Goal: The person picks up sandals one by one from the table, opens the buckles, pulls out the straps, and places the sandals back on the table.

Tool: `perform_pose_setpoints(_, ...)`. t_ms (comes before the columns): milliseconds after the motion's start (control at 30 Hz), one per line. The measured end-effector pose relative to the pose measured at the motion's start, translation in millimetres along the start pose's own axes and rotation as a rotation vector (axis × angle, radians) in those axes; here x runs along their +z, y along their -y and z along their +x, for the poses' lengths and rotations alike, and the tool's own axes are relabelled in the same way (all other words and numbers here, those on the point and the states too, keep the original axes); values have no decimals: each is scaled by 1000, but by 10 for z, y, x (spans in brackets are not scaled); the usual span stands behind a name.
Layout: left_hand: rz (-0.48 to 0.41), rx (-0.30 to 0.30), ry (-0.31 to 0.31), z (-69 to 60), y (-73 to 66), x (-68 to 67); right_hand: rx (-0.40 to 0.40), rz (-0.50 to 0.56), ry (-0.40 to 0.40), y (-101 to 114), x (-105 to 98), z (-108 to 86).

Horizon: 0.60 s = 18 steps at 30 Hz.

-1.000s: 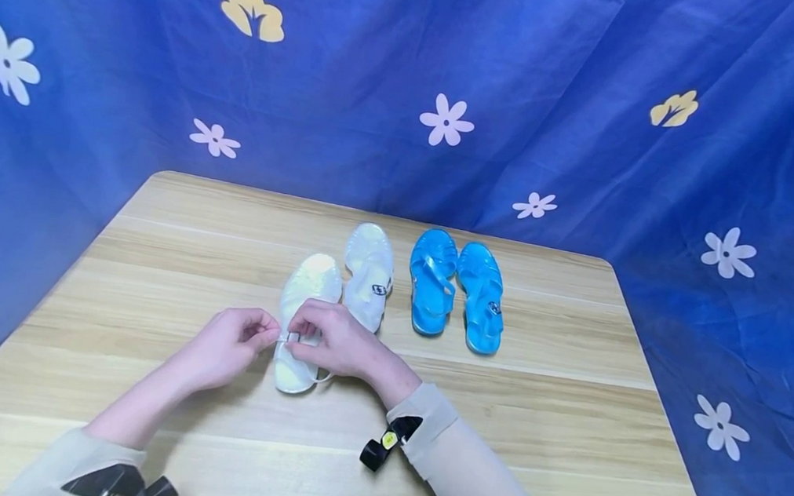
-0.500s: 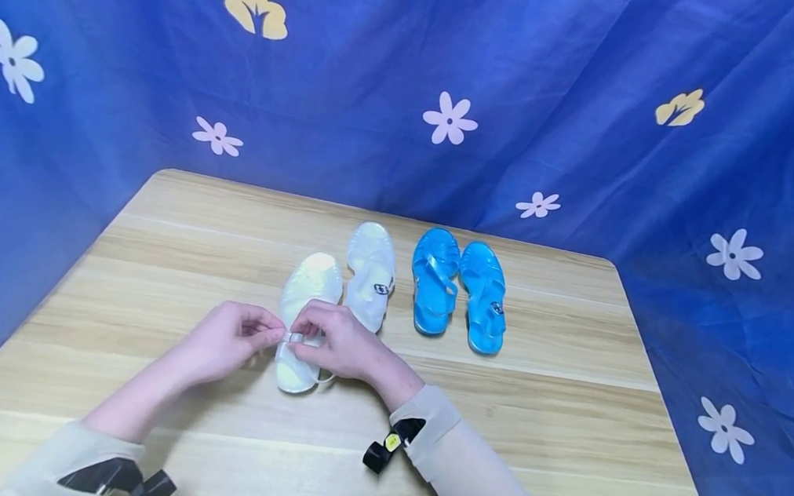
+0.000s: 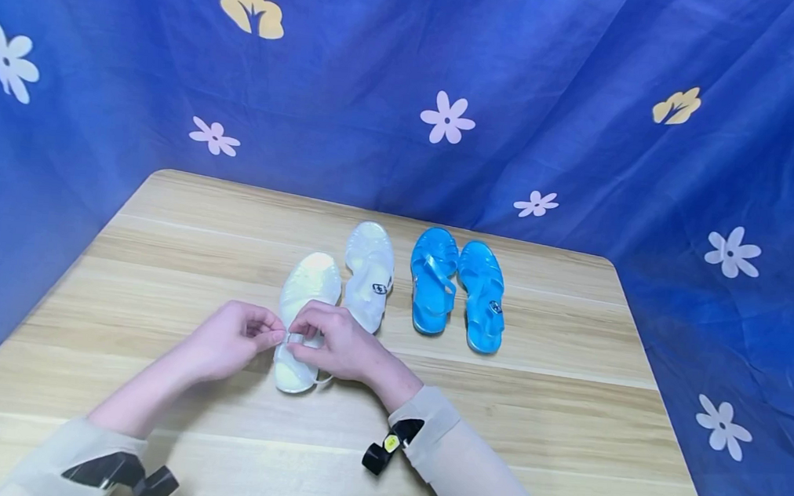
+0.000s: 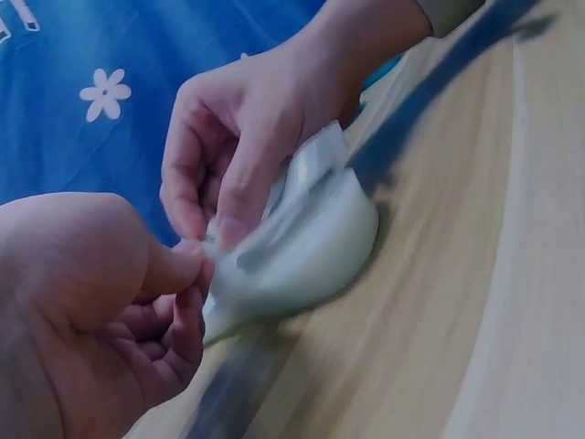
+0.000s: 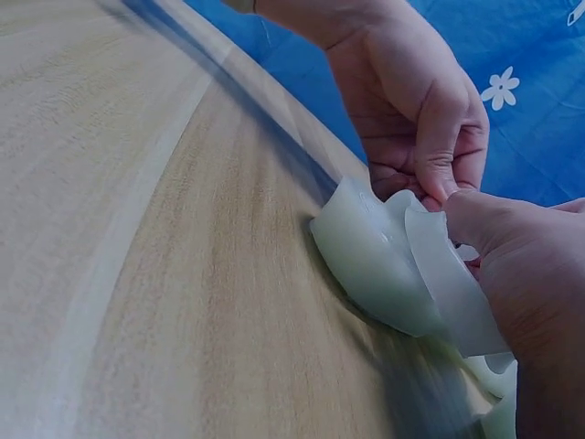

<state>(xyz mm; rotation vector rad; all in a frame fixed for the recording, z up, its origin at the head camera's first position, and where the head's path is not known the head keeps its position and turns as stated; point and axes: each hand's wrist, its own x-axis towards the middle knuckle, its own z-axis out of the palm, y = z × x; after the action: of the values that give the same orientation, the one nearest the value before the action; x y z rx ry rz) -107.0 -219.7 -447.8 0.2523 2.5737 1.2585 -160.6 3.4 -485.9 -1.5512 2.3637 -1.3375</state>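
Note:
A white jelly sandal [image 3: 312,276] lies on the table with its toe pointing away. My left hand [image 3: 233,341] is at its left side, thumb and forefinger pinching the end of the sandal's thin strap. From the right, my right hand [image 3: 337,343] holds the strap at its small buckle, across the sandal. The fingertips of both hands nearly meet there, as the left wrist view shows over the pale heel [image 4: 320,251]. In the right wrist view a loose wide piece of strap [image 5: 452,283] stands up beside my right hand. Fingers partly hide the buckle.
A second white sandal [image 3: 368,249] with a dark oval mark lies just right of the first. Further right are two blue sandals [image 3: 432,283], side by side. A blue flowered cloth [image 3: 353,102] hangs behind the wooden table [image 3: 551,435].
My left hand has shifted slightly to the right, closer to my right hand, and less strap shows between them. My right hand and the sandals stay about where they were.

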Motion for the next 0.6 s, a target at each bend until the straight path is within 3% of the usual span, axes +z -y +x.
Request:
perform_pose_setpoints(333, -17, -4, -10, 2, -57, 11, 2, 10, -17, -15, 0, -21)
perform_pose_setpoints(467, -36, 40, -26, -28, -2, 1, -17, 25, -27, -38, 5, -38)
perform_pose_setpoints(600, 36, 114, -47, -46, 62, -6, -18, 37, -37, -39, 9, -57)
